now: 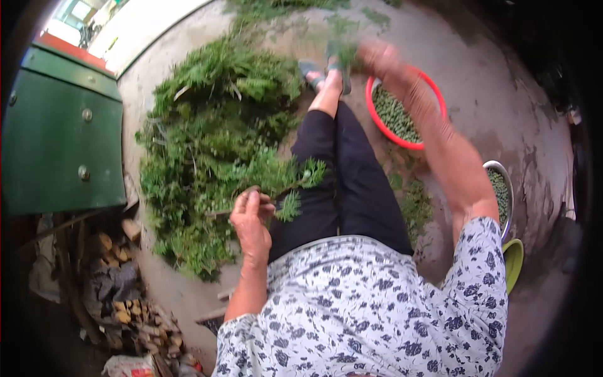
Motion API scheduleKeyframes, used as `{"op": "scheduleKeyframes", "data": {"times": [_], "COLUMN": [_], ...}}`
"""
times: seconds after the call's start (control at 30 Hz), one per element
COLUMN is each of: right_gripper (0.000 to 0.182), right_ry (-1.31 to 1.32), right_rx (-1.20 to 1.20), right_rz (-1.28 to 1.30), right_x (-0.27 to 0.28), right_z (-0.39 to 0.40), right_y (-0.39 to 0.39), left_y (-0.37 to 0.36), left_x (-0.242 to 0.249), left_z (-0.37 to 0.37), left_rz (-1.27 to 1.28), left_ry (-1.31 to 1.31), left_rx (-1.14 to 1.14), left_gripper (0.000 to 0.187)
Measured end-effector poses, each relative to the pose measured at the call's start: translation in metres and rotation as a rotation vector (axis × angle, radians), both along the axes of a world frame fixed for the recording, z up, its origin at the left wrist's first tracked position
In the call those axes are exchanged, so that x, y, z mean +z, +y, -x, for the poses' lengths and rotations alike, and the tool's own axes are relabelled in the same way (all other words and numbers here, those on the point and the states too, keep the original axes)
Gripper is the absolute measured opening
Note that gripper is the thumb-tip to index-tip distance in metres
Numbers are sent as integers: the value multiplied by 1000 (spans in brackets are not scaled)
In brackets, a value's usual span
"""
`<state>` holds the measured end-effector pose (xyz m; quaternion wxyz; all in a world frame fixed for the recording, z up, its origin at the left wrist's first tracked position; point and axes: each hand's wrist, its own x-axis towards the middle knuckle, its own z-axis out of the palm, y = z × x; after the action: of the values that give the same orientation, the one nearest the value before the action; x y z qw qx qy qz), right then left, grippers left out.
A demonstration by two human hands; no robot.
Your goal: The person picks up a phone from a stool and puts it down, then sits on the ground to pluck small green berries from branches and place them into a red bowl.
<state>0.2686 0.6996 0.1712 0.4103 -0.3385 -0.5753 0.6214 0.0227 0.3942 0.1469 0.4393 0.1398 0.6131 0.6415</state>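
A leafy green branch point(291, 182) is held by its stem in my left hand point(252, 217), its tip lying over my left thigh. Beside my legs spreads a large heap of green branches point(210, 119). My right hand point(379, 60) is stretched far forward, blurred by motion, near the upper edge of a red-rimmed basin point(443, 100) that holds small green pieces point(391, 113). Next to that hand is a blurred green sprig point(342, 41); whether the fingers grip it cannot be made out. My right forearm covers part of the basin.
A metal bowl point(509, 220) of green pieces and a yellow-green bowl point(514, 261) stand at the right. Loose greenery point(416, 207) lies beside my right leg. On the left are a green cabinet point(63, 138) and stacked firewood point(147, 327).
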Motion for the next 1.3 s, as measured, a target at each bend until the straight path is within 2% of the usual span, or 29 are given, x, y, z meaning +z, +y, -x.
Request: {"op": "scheduleKeyframes", "data": {"times": [0.03, 0.1, 0.13, 0.2, 0.23, 0.3, 0.4, 0.47, 0.53, 0.6, 0.67, 0.7, 0.73, 0.8, 0.87, 0.97, 1.03, 1.23, 1.3], "right_gripper": [20, 23, 23, 14, 17, 22, 24, 20, 15, 14, 14, 17, 19, 26, 25, 26, 25, 22, 19], "right_ry": [411, 428, 385, 341, 243, 111, 48, -108, -356, -552, -532, -559, -587, -705, -727, -737, -723, -711, -609], "right_rx": [35, -113, -166, -66, -55, -45, -53, -66, -17, 16, 103, 153, 207, 247, 291, 293, 290, 274, 202], "right_rz": [-23, 31, 43, 146, 180, 294, 494, 390, 157, -262, -357, -406, -451, -624, -589, -597, -607, -571, -575], "right_x": [15, 56, 62, 28, 14, -12, -54, -61, -62, -65, -64, -70, -75, -78, -91, -96, -96, -96, -96], "right_z": [-4, 7, 16, 21, 26, 34, 37, 44, 53, 56, 64, 68, 71, 77, 81, 80, 78, 76, 77], "right_y": [23, 16, 1, -20, -36, -72, -112, -135, -147, -153, -158, -160, -164, -170, -172, -173, -175, -183, -185], "left_y": [-8, -22, -31, -50, -58, -74, -78, -72, -64, -60, -51, -51, -45, -28, -7, 23, 34, 43, 44], "left_x": [2, 0, -3, -22, -33, -54, -76, -77, -77, -71, -36, -31, -23, -6, -5, -26, -43, -54, -56], "left_z": [6, 21, 27, 43, 47, 53, 46, 43, 39, 36, 31, 28, 22, 8, -1, -18, -26, -26, -23], "left_rz": [-25, -48, -63, 13, 25, 219, 381, 389, 387, 364, 444, 392, 386, 55, -42, -72, 54, 84, 76], "left_ry": [18, 72, 84, 120, 115, -96, -211, -309, -177, -87, 778, 954, 951, 1154, 1236, 1335, 1461, 1486, 1490], "left_rx": [48, 162, 222, 269, 282, 254, 145, 45, -98, -110, -370, -355, -360, -200, -300, -401, -598, -633, -637], "left_gripper": [13, 14, 14, 15, 15, 17, 21, 23, 18, 14, 12, 14, 14, 12, 11, 14, 18, 19, 18]}}
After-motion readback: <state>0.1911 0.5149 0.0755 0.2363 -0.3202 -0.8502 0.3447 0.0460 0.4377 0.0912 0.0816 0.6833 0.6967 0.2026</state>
